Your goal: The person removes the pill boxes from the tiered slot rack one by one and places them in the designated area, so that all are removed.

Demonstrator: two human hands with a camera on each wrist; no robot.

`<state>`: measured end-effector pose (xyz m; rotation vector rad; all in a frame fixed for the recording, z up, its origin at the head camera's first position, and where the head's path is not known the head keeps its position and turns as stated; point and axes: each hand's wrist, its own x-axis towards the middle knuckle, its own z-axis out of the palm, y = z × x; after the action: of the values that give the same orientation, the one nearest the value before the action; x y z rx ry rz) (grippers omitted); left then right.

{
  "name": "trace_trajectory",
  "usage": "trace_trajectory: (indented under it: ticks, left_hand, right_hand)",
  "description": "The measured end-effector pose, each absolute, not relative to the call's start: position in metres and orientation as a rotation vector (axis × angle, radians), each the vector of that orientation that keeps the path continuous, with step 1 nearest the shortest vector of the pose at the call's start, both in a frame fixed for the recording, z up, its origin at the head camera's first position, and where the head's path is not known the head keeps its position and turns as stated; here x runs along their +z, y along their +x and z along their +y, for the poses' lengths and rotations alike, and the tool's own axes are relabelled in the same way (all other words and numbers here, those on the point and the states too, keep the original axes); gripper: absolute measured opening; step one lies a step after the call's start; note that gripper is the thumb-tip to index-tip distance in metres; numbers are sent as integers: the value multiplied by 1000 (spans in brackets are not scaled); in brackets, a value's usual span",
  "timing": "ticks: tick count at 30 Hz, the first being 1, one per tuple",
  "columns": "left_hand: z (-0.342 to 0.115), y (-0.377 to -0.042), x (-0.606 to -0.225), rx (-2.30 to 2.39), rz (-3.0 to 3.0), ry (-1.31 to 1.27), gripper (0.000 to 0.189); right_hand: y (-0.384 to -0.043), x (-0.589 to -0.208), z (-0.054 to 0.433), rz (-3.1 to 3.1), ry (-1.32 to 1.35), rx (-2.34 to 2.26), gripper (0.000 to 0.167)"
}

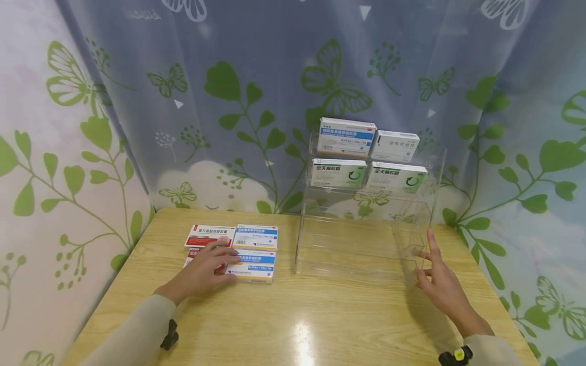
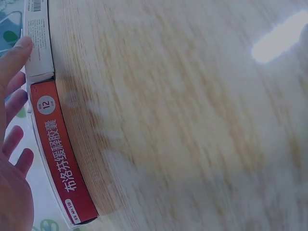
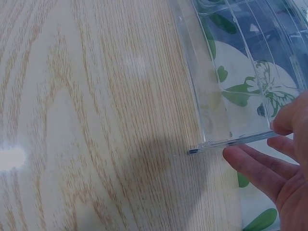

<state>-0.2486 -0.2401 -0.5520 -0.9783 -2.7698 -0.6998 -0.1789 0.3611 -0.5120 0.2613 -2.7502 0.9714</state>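
Both arms [image 1: 137,325] enter from the bottom edge. The left hand [image 1: 206,268], lower left, has its fingers [image 1: 224,251] spread; the right hand [image 1: 440,284], lower right, points its index finger [image 1: 432,243] upward.

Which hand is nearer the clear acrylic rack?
Right: the right hand is at the rack's right side; the left hand is over medicine boxes, left of it.

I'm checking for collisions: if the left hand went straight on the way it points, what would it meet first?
Probably the nearest blue-and-white box, which the left hand overlaps in the head view, though whether they touch is unclear. If it passes above, the clear stand looks next.
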Motion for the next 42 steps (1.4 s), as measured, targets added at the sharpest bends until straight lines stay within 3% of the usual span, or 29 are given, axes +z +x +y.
trace_trajectory:
  ticks: [21,32,42]
  left_hand:
    - [-239,-252,-547,-817,-2896,-835,43]
    - [-217,-270,-510,-1028,-2762,-849,33]
    - [-181,-286,-467,-1115,-2719,-846,42]
  right_hand:
    - [-180,-514,362,-2756,267,981,106]
    - [-180,-515,364,-2766,270,987,105]
    - [-182,-517,365,-2768,262,974,105]
